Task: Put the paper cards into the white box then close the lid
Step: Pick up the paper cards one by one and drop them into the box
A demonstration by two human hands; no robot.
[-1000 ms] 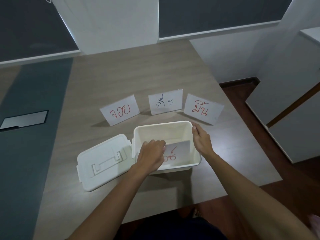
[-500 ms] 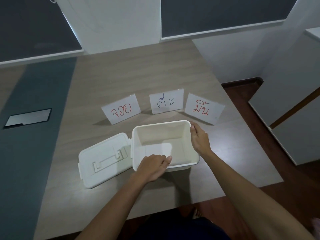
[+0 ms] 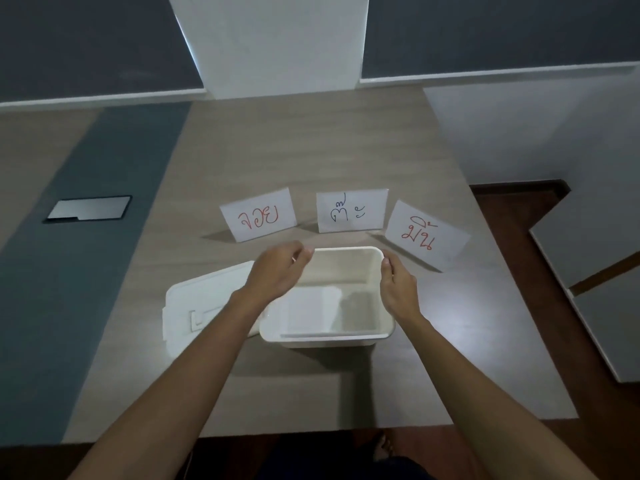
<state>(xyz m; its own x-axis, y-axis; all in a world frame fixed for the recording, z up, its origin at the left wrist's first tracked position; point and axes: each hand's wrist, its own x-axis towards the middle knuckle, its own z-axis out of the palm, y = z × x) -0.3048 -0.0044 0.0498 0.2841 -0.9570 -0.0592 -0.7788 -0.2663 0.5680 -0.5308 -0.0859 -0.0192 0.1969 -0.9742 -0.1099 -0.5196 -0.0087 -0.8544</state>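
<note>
- Head view: the white box (image 3: 327, 299) sits open on the table (image 3: 311, 150), a card (image 3: 313, 308) lying flat inside.
- Left hand (image 3: 277, 271) hovers empty, loosely curled, over the far-left rim.
- Right hand (image 3: 398, 289) rests on the right rim, holding nothing.
- Three cards (image 3: 351, 211) stand just beyond; the lid (image 3: 204, 299) lies left.

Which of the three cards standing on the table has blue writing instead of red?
The middle card, standing behind the white box. The left card and the right card both carry red writing.
</note>
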